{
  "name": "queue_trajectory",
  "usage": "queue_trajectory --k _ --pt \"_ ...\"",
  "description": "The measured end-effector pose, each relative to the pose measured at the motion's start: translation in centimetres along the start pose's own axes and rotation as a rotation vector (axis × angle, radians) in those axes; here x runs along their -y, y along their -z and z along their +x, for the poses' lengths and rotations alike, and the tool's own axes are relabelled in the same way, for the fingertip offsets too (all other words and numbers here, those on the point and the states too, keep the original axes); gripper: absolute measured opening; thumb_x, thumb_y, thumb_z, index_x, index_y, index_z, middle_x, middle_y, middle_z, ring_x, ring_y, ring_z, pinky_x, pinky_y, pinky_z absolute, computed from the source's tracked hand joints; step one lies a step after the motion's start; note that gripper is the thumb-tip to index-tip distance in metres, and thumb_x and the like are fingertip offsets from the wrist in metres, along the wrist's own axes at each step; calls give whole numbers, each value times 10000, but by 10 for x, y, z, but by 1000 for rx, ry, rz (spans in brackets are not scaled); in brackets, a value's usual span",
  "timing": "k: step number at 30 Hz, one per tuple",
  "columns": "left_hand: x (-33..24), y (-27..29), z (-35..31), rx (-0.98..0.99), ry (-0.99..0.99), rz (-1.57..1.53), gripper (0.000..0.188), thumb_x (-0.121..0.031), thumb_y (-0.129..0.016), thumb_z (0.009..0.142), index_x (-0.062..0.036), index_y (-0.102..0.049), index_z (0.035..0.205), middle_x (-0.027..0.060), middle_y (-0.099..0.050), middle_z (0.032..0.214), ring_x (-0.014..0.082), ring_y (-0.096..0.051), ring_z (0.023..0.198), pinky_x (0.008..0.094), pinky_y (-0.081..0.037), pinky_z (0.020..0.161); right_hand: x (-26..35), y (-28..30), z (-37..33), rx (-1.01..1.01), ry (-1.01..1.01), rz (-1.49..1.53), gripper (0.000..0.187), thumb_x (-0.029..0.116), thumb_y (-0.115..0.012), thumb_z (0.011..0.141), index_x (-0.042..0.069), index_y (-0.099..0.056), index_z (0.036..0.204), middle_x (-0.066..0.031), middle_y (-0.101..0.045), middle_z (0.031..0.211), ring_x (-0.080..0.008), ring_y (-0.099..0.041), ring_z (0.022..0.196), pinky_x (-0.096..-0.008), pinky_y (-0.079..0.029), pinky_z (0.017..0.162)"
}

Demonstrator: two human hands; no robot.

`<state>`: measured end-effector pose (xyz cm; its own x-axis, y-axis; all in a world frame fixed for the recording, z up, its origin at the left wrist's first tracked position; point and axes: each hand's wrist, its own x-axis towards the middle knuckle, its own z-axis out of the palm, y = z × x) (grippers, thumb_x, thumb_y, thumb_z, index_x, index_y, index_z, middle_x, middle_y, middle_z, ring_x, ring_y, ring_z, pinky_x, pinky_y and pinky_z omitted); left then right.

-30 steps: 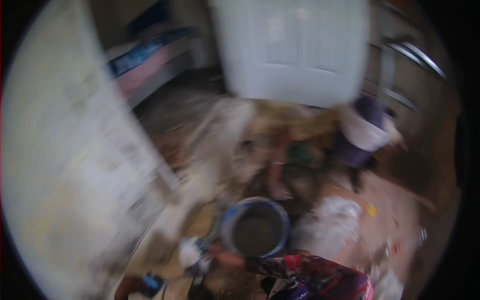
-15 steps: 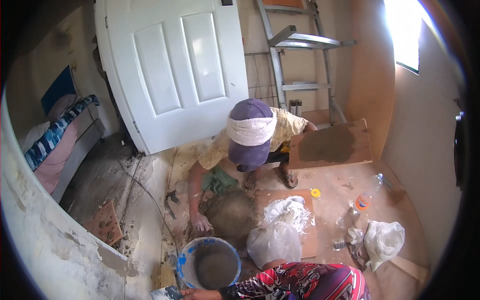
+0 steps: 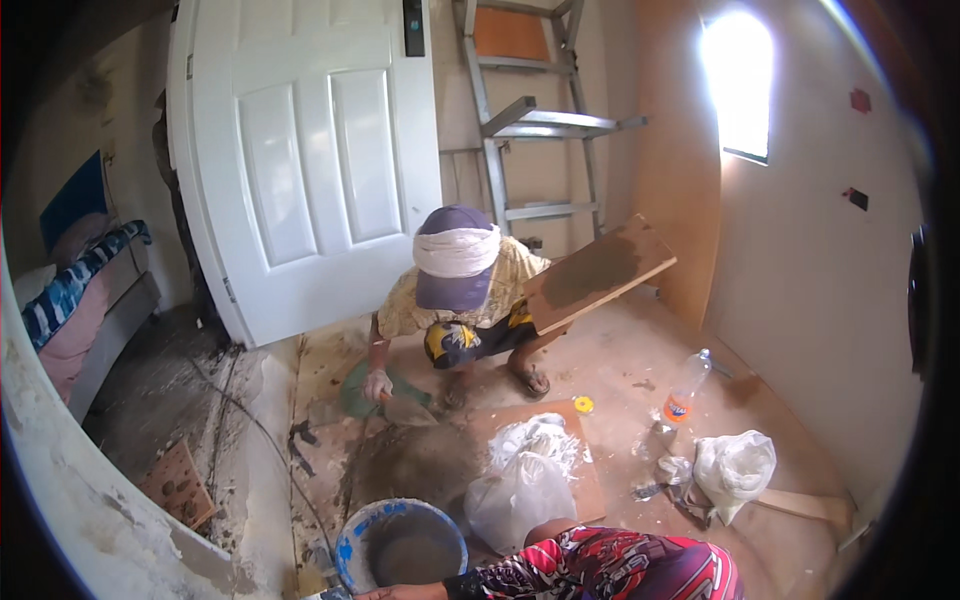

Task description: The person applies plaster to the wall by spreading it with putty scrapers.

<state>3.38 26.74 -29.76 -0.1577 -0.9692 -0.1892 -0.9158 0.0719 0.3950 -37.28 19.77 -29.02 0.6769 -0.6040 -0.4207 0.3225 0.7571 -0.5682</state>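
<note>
At the lower edge, my right hand (image 3: 402, 592) is partly cut off beside a blue-rimmed bucket (image 3: 463, 560) with grey mix inside. It is closed on a flat-bladed tool (image 3: 335, 593), of which only a sliver shows. My left hand is out of sight. Opposite me squats a person (image 3: 458, 270) in a cap with a white band. Their hand (image 3: 377, 384) grips a trowel (image 3: 410, 411) above a grey mortar heap (image 3: 410, 470) on the floor. At their other side they hold up a tilted wooden board (image 3: 655, 262) smeared with mortar.
White powder (image 3: 530, 435) and a plastic bag (image 3: 520, 500) rest on a floor board (image 3: 590, 485). A bottle (image 3: 688, 385) and a white sack (image 3: 738, 470) stand at right. Behind are a white door (image 3: 320, 260) and a ladder (image 3: 545, 212). A cable (image 3: 270, 428) runs along the left.
The view has shifted slightly. The other person's hand has drawn back from the mortar heap's edge and now shows a trowel. Their board tilts more steeply. My flat-bladed tool shows less.
</note>
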Motion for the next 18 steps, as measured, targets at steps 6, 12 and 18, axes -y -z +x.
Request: queue_trajectory --k 6,12,18 --pt "-7 3 26 -135 -195 114 247 -264 -624 892 -36 -697 955 211 -690 941 405 -665 841 471 -529 731 -8 4 1 63 151 223 67 85 -630 935 121 -583 904 29 -591 658 -110 -642 575 -234 -536 477" --pt "-3 -3 42 -254 -280 187 182 -183 -615 887 -24 -686 941 206 -682 944 412 -653 831 479 -527 700 14 -13 -27 99 240 256 304 82 -585 969 125 -545 1267 -20 -723 872 -144 -722 653 -260 -611 531" --pt "-33 -20 55 -355 -445 -142 167 -86 -628 888 5 -685 1016 202 -686 970 380 -666 857 445 -537 732 5 10 -43 115 312 120 362 112 -512 998 102 -477 1358 -24 -708 1076 -135 -737 791 -261 -614 562"
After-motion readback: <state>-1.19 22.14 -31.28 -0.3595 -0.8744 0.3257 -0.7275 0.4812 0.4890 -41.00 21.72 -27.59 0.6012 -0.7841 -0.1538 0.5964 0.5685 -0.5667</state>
